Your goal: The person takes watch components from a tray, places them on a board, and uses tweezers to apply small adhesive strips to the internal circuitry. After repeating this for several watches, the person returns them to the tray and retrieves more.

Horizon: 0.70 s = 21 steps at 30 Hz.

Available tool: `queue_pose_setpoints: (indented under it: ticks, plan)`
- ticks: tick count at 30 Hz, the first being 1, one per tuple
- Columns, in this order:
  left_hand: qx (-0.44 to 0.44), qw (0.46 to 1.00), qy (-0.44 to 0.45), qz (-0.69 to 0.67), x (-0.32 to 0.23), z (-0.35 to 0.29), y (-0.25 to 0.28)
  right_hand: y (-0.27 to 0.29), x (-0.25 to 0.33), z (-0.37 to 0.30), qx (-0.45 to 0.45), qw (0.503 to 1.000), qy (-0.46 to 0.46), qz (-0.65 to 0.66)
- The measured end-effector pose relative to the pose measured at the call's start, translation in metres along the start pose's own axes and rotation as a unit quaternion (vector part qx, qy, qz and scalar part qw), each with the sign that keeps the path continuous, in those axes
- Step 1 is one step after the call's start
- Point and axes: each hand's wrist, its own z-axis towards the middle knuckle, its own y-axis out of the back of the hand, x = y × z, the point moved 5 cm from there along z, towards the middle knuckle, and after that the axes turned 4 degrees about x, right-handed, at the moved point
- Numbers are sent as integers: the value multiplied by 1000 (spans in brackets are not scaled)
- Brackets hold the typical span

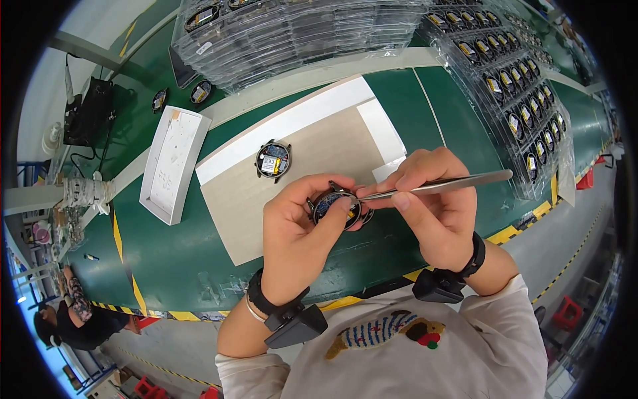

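My left hand (292, 229) grips an opened round watch case (325, 205) between thumb and fingers, its circuit board facing up. The left thumb presses on the case's right part and hides some of the inside. In my right hand (442, 219) is a pair of silver metal tweezers (468, 181), pinched by thumb and fingers. Their points reach the watch case beside my left thumb; whether they hold any small part cannot be made out. Just beyond my left hand, a second open watch case (273, 160) lies on a beige sheet (232, 223), with blue board and yellow piece showing.
A shallow white box (151, 193) stands left of the sheet. Clear plastic trays (312, 56) are stacked high at the back. On the right, another tray (488, 110) holds many watch cases. Loose watch cases (201, 92) lie at back left. A person (80, 316) sits lower left.
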Motion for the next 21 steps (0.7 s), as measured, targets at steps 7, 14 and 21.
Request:
queue_pose_setpoints:
  ticks: [7, 14, 21]
  plan:
    - [-17, 999, 49, 1, -3, 2, 8, -3, 22, -8, 103, 960, 99, -239]
    - [-23, 999, 16, 41, -14, 1, 10, 17, 19, -2, -54, 982, 93, -159]
    - [34, 938, -49, 342, -42, -5, 45, 47, -1, 16, -82, 991, -73, -77]
